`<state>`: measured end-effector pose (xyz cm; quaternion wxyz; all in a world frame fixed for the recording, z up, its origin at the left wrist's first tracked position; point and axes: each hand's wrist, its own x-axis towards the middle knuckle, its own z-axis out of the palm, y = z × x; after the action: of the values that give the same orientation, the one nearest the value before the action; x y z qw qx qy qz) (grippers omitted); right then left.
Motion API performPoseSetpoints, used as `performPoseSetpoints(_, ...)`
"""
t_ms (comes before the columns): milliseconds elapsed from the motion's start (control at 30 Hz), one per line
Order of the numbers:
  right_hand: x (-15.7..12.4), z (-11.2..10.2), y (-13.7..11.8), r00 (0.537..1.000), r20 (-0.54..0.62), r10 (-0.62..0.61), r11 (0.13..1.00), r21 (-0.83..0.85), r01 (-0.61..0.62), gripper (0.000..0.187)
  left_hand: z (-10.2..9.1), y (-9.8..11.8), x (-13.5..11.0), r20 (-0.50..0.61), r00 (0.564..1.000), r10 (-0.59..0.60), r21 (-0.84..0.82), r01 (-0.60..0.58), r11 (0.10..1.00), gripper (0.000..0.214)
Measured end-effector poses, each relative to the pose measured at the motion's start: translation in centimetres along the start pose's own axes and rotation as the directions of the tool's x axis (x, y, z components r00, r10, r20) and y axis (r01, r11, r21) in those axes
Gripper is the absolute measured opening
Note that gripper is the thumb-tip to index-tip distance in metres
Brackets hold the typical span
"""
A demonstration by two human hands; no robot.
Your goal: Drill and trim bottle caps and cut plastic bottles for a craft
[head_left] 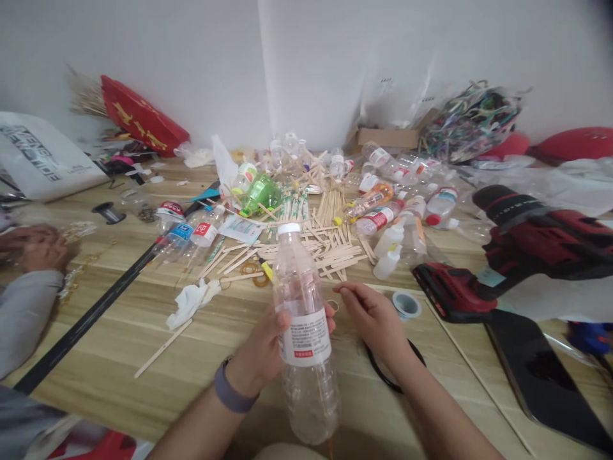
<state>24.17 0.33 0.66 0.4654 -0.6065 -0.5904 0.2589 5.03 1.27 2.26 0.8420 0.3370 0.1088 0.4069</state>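
My left hand (263,342) is wrapped around a clear plastic bottle (311,396) with a white cap and a white label. The bottle stands nearly upright, tilted slightly, in front of me, and a thin stick shows along it. Just right of the bottle, my right hand (371,313) has its thumb and fingertips pinched together on a thin tan rubber band (334,306). Beyond the bottle lie loose wooden craft sticks (340,255) and several more rubber bands (260,278).
Plastic bottles (380,217) crowd the back. A red cordless drill (541,243), a phone (546,377), a tape roll (406,305) and a black ring (383,377) are at right. Crumpled tissue (189,303) and a black strip (96,319) lie left, near another person's hands (45,249).
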Motion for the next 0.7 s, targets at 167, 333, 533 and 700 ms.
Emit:
performPoseSetpoints(167,0.2,0.2,0.3,0.999,-0.031,0.029,0.996,-0.089,-0.032,0.031,-0.1,0.5,0.0,-0.036,0.999,0.004,0.037,-0.003,0.999,0.045)
performPoseSetpoints(333,0.3,-0.3,0.8,0.996,-0.077,0.052,0.979,-0.195,-0.066,0.021,-0.2,1.5,0.0,-0.099,0.995,0.035,0.052,-0.030,0.998,0.051)
performPoseSetpoints(533,0.1,-1.3,1.2,0.994,-0.092,0.057,0.953,-0.292,-0.081,0.013,0.3,2.2,-0.2,-0.112,0.991,0.072,0.056,-0.066,0.996,0.052)
performPoseSetpoints(700,-0.1,-1.4,1.1,0.999,-0.047,0.026,0.949,-0.312,-0.040,0.013,0.3,1.7,-0.7,-0.068,0.996,0.063,0.044,-0.060,0.997,0.064)
